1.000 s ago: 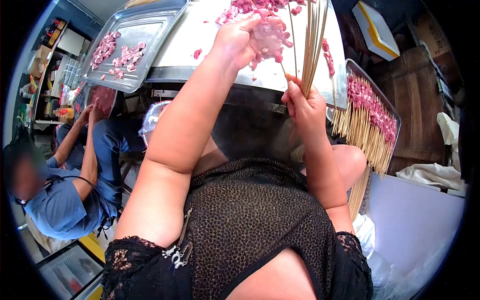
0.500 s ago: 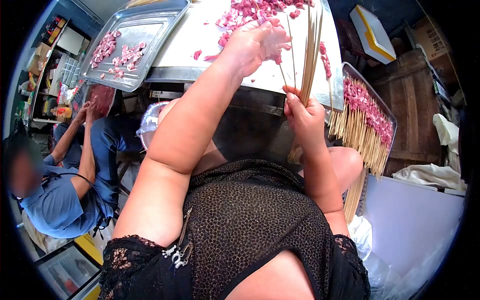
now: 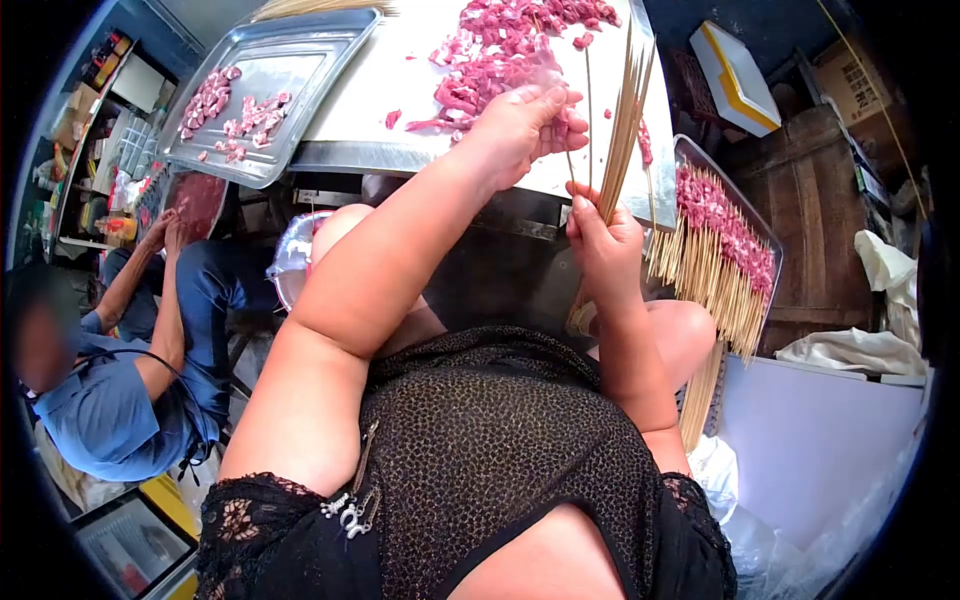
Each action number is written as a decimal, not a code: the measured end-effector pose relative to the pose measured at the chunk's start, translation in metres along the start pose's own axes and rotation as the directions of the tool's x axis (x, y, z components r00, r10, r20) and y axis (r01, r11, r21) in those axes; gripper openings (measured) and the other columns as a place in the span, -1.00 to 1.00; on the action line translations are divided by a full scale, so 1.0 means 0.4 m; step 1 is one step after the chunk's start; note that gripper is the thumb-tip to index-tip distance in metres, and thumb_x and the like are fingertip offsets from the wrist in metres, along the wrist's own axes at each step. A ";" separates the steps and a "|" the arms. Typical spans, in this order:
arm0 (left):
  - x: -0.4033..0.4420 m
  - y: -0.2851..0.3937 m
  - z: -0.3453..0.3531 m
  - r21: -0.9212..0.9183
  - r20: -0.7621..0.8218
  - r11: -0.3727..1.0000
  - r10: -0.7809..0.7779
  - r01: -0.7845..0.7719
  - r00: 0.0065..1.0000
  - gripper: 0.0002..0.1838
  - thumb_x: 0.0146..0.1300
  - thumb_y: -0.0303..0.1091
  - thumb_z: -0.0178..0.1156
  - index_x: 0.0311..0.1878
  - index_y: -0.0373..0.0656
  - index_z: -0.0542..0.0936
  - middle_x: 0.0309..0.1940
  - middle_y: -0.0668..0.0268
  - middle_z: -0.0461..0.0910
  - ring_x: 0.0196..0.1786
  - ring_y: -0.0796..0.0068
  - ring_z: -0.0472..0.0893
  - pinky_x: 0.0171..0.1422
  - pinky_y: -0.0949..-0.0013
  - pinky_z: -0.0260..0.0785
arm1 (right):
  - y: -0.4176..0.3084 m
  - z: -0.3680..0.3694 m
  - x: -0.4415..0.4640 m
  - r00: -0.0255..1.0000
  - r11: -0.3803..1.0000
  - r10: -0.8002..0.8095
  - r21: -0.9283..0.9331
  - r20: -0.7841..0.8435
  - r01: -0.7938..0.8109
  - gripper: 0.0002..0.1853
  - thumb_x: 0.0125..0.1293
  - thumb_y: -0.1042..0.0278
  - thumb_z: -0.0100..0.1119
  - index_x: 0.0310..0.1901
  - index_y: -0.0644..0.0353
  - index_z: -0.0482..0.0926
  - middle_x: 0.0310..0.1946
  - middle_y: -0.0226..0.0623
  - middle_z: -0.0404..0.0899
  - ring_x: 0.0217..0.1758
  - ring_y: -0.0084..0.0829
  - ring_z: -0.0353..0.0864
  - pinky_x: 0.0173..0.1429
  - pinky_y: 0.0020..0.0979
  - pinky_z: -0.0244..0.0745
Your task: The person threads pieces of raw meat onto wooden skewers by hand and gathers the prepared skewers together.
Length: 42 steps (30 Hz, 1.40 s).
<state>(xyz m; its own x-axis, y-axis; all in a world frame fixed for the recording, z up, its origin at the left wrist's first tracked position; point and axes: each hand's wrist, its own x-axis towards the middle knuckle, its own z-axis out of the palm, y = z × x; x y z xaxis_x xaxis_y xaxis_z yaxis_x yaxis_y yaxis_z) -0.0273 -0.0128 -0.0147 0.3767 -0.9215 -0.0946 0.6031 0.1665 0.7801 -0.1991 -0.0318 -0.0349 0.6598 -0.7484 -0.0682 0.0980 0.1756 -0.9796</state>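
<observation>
My right hand (image 3: pixel 608 240) is closed around a bundle of thin bamboo skewers (image 3: pixel 622 140) that point up and away from me. One skewer in this hand slants apart from the bundle, its upper end reaching my left hand (image 3: pixel 530 125). The left fingers are bent and pressed together around a small piece of raw meat (image 3: pixel 572 128) at that skewer's tip; fingers partly cover it. Just beyond lies a pile of cut raw meat (image 3: pixel 500 70) on the white tabletop (image 3: pixel 350 110).
At left, a metal tray (image 3: pixel 310 70) holds meat pieces. At right, another tray (image 3: pixel 775 262) holds many loaded skewers (image 3: pixel 725 225). A seated person in blue (image 3: pixel 110 410) works at far left. A plastic-lined bucket (image 3: pixel 290 262) stands below the table edge.
My left hand has come down from the meat pile, closer to my right hand, with its fingers around the meat. The right hand keeps the skewer bundle; the view has shifted slightly.
</observation>
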 end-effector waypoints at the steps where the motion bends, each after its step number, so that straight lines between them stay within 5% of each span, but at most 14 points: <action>1: 0.001 0.000 0.002 0.002 0.004 1.000 0.008 -0.008 1.000 -0.67 0.36 -0.22 -0.02 -0.01 -0.31 0.44 -0.38 0.27 0.57 -0.30 0.42 0.60 -0.04 0.33 0.51 | -0.004 0.000 -0.001 1.000 1.000 0.009 0.004 0.000 -0.009 -0.76 0.33 0.39 0.04 -0.05 0.34 0.51 -0.58 -0.53 0.42 -0.61 -0.77 0.27 -0.54 -0.71 0.15; 9: 0.006 0.044 -0.025 0.079 0.081 0.996 0.026 -0.032 0.996 -0.51 0.40 0.02 -0.22 -0.07 -0.27 0.44 -0.17 0.05 0.58 -0.05 0.24 0.58 0.09 0.18 0.44 | -0.013 -0.034 -0.015 1.000 1.000 0.019 -0.015 -0.019 -0.019 -0.75 0.32 0.39 0.05 -0.04 0.34 0.50 -0.58 -0.53 0.43 -0.62 -0.77 0.26 -0.55 -0.71 0.12; 11: -0.010 0.079 -0.014 0.054 -0.039 0.999 0.007 -0.005 0.999 -0.51 0.40 0.02 -0.22 -0.06 -0.26 0.45 -0.17 0.05 0.58 -0.04 0.23 0.58 0.11 0.18 0.43 | -0.014 -0.043 -0.018 0.998 0.998 0.033 -0.043 -0.045 -0.034 -0.77 0.31 0.40 0.05 -0.06 0.32 0.50 -0.58 -0.55 0.40 -0.65 -0.79 0.21 -0.58 -0.72 0.06; 15: -0.019 0.036 -0.022 0.260 0.087 0.948 -0.214 0.185 0.973 -0.62 0.33 -0.10 0.01 -0.08 -0.27 0.50 -0.22 0.10 0.61 -0.07 0.29 0.61 0.07 0.26 0.46 | 0.007 -0.043 -0.014 0.999 1.000 0.011 0.025 -0.044 -0.010 -0.75 0.32 0.38 0.04 -0.04 0.34 0.50 -0.60 -0.51 0.44 -0.67 -0.77 0.24 -0.60 -0.70 0.10; 23: -0.017 0.052 -0.029 0.374 0.081 0.924 -0.121 0.083 0.989 -0.69 0.30 -0.21 0.08 -0.08 -0.26 0.54 -0.19 0.20 0.62 -0.08 0.43 0.59 0.00 0.34 0.47 | -0.020 -0.038 -0.030 0.998 0.999 0.030 -0.026 -0.052 -0.031 -0.74 0.33 0.38 0.04 -0.03 0.33 0.49 -0.59 -0.47 0.46 -0.67 -0.77 0.26 -0.59 -0.71 0.13; 27: -0.014 0.214 -0.144 0.716 -0.008 0.651 0.369 -0.252 0.929 -0.74 0.24 -0.25 0.16 -0.13 -0.23 0.60 -0.28 0.29 0.63 -0.29 0.62 0.55 -0.15 0.50 0.43 | -0.080 -0.120 -0.016 0.959 0.871 -0.217 -0.479 -0.180 0.107 -0.75 0.34 0.35 0.00 -0.06 0.30 0.53 -0.48 -0.36 0.55 -0.55 -0.62 0.46 -0.46 -0.57 0.36; 30: -0.040 0.267 -0.254 0.947 -0.131 0.318 0.271 0.040 0.954 -0.77 0.17 -0.26 0.24 -0.18 -0.19 0.63 -0.39 0.35 0.63 -0.37 0.66 0.52 -0.23 0.53 0.39 | -0.092 -0.169 0.007 0.831 0.206 -0.554 -0.958 0.052 0.198 -0.75 0.31 0.33 0.01 -0.12 0.32 0.54 -0.25 -0.04 0.56 -0.16 -0.12 0.55 -0.05 -0.24 0.43; 32: -0.042 0.249 -0.293 0.972 -0.206 0.141 0.131 0.187 0.970 -0.73 0.10 -0.27 0.29 -0.20 -0.25 0.63 -0.42 0.32 0.64 -0.36 0.60 0.55 -0.23 0.46 0.40 | -0.102 -0.161 0.000 0.788 0.161 -0.609 -0.959 0.089 0.232 -0.76 0.31 0.33 0.01 -0.13 0.31 0.55 -0.25 -0.05 0.57 -0.17 -0.12 0.56 -0.07 -0.24 0.43; 33: -0.048 0.235 -0.316 0.993 -0.020 -0.111 0.161 0.038 0.987 -0.71 0.01 -0.26 0.33 -0.24 -0.25 0.62 -0.42 0.23 0.64 -0.35 0.43 0.60 -0.21 0.36 0.42 | -0.109 -0.157 -0.010 0.743 0.113 -0.658 -0.960 0.122 0.258 -0.76 0.31 0.33 0.01 -0.14 0.30 0.55 -0.24 -0.06 0.57 -0.18 -0.13 0.56 -0.08 -0.24 0.43; 34: -0.064 0.232 -0.293 0.969 -0.083 -0.224 0.115 0.107 0.990 -0.72 -0.02 -0.24 0.30 -0.28 -0.23 0.64 -0.43 0.17 0.63 -0.33 0.33 0.61 -0.18 0.31 0.43 | -0.133 -0.127 -0.031 0.795 0.183 -0.604 -0.962 0.053 0.203 -0.76 0.32 0.33 0.01 -0.15 0.33 0.55 -0.34 -0.12 0.58 -0.31 -0.22 0.57 -0.19 -0.31 0.46; 37: -0.069 0.220 -0.244 0.903 -0.198 -0.378 0.052 0.203 0.979 -0.71 -0.05 -0.18 0.24 -0.39 -0.23 0.65 -0.46 0.09 0.61 -0.33 0.22 0.62 -0.15 0.26 0.44 | -0.172 -0.052 -0.064 0.944 0.782 -0.303 -0.601 -0.130 0.168 -0.74 0.34 0.23 0.06 -0.21 0.28 0.60 -0.62 -0.46 0.47 -0.66 -0.72 0.35 -0.58 -0.64 0.24; 39: -0.080 0.216 -0.229 0.859 -0.235 -0.459 0.045 0.229 0.971 -0.70 -0.03 -0.15 0.21 -0.43 -0.25 0.65 -0.49 0.07 0.59 -0.35 0.18 0.61 -0.16 0.26 0.43 | -0.169 -0.034 -0.061 0.979 0.854 -0.192 -0.504 -0.070 0.131 -0.74 0.34 0.22 0.07 -0.20 0.25 0.61 -0.63 -0.51 0.44 -0.68 -0.75 0.30 -0.61 -0.67 0.18; 41: -0.086 0.223 -0.243 0.921 -0.199 -0.339 0.021 0.194 0.980 -0.80 0.02 -0.28 0.14 -0.41 -0.21 0.62 -0.46 0.13 0.62 -0.43 0.31 0.59 -0.29 0.31 0.42 | -0.142 -0.036 -0.045 0.995 0.904 -0.074 -0.416 0.067 0.096 -0.73 0.35 0.22 0.05 -0.13 0.23 0.60 -0.64 -0.55 0.40 -0.69 -0.78 0.23 -0.63 -0.69 0.10; 42: -0.083 0.221 -0.258 0.967 -0.228 0.106 -0.041 0.231 0.973 -0.78 0.05 -0.26 0.12 -0.39 -0.21 0.62 -0.43 0.17 0.63 -0.45 0.38 0.58 -0.33 0.38 0.42 | -0.113 -0.029 -0.035 0.996 0.918 -0.071 -0.386 0.059 0.089 -0.72 0.36 0.22 0.03 -0.08 0.23 0.57 -0.63 -0.56 0.39 -0.69 -0.78 0.22 -0.62 -0.69 0.10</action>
<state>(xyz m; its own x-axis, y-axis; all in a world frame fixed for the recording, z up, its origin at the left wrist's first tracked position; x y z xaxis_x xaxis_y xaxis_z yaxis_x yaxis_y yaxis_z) 0.0861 0.0688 -0.0063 0.5016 -0.8235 -0.2650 -0.5292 -0.5344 0.6590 -0.2214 -0.0364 0.0081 0.6938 -0.7201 0.0132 -0.1392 -0.1521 -0.9785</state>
